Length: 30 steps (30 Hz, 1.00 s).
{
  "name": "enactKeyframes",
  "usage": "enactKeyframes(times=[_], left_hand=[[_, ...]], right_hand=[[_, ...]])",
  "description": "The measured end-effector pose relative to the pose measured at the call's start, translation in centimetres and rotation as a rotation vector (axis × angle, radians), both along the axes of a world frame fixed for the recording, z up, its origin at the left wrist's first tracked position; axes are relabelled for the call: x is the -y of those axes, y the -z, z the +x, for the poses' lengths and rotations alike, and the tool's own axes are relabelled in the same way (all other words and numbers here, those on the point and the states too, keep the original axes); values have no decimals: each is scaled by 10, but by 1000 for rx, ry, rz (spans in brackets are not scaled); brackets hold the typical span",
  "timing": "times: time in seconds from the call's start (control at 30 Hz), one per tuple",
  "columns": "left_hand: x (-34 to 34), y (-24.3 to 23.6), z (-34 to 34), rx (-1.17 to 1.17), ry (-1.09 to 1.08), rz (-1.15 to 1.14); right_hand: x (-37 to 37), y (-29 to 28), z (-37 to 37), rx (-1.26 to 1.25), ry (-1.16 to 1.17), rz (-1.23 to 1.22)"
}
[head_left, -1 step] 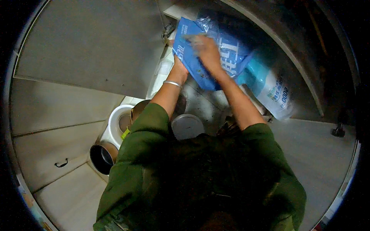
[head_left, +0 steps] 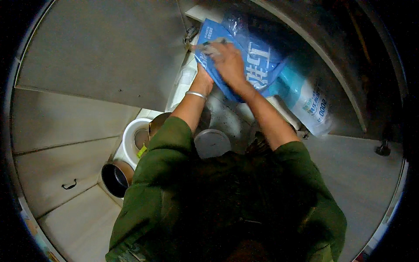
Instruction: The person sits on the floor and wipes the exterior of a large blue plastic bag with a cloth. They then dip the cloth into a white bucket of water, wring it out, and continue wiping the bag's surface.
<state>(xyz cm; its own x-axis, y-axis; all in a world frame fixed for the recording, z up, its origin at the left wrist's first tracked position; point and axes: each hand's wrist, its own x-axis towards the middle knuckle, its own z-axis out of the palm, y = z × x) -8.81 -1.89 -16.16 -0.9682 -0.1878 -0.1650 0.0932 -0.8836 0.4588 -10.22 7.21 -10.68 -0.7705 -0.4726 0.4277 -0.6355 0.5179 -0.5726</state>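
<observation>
A blue plastic bag (head_left: 257, 65) with white print lies tilted at the far middle, partly over the cabinet's edge. My left hand (head_left: 204, 77) grips its near left side from beneath; most of those fingers are hidden behind it. Over the bag's upper face, my right hand (head_left: 228, 61) is closed on a crumpled greyish rag (head_left: 213, 48), pressed against the plastic. The rag and fingertips are slightly blurred. Just right of the blue bag rests a clear and turquoise plastic pack (head_left: 301, 94).
Grey cabinet doors stand open at left (head_left: 100, 52) and right (head_left: 358, 174). On the floor at left are a white basin (head_left: 128, 139) and a dark-lined pot (head_left: 115, 179). A round pale lid (head_left: 212, 143) lies below my arms. A curved shelf edge (head_left: 323, 52) arches at upper right.
My right hand has slid with the rag up and left across the blue bag, whose surface has shifted slightly. The left hand has stayed nearly where it was.
</observation>
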Motion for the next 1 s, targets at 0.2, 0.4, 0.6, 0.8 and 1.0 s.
enactKeyframes(times=[0.2,0.4,0.6,0.8,1.0], left_hand=[[17,19,11,4,-49,-229],[11,-1,-3,5,129,16],[-2,22,15,44,259,130],[-2,-1,28,115,293,129],[-17,-31,32,65,227,150]], right_hand=[[0,-14,37,236,-448,-326],[-50,-9,-53,763,39,-882],[-59,-29,-48,1002,208,-1099],[-51,-11,-46,892,87,-926],[-33,31,-32,406,84,-221]])
